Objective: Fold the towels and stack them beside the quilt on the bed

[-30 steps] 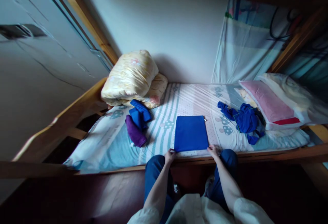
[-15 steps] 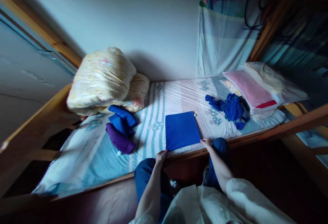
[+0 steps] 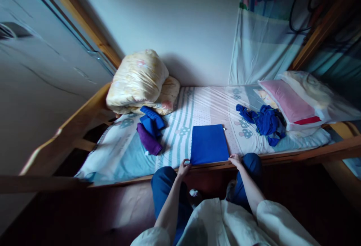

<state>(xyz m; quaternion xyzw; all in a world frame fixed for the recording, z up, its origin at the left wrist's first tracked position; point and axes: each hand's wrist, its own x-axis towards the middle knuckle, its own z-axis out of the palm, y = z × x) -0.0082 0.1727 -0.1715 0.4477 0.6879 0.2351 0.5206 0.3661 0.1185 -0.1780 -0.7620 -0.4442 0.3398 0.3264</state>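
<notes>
Wooden rails and posts frame one bunk bed (image 3: 67,126), its mattress under a pale patterned sheet (image 3: 113,165) with blue-grey stripes and mushroom motifs. One light curtain (image 3: 261,47) hangs along the wall behind its right part. At the left end sits one bulky yellow quilt (image 3: 138,79), bundled up; at the right end lie a pink cushion (image 3: 293,102) and, behind it, a paler bundle (image 3: 317,94), the cushion showing a red strip. Near them is one crumpled blue heap (image 3: 269,123); how many pieces it contains cannot be told.

One blue cloth (image 3: 209,144) lies at the bed's near edge, between the person's knees, smooth and flat, a neat near-rectangle with straight sides. Well to its left, just in front of the quilt, are one purple roll (image 3: 149,139) and some folded blue fabric (image 3: 152,117) touching it, in one or two pieces.

Two hands are at work, both nearly closed. The left hand (image 3: 184,168) pinches the cloth's near left corner in its fingertips; the right hand (image 3: 235,160) grips the near right corner likewise. Smallest is one white tag (image 3: 224,129) at the far right corner.
</notes>
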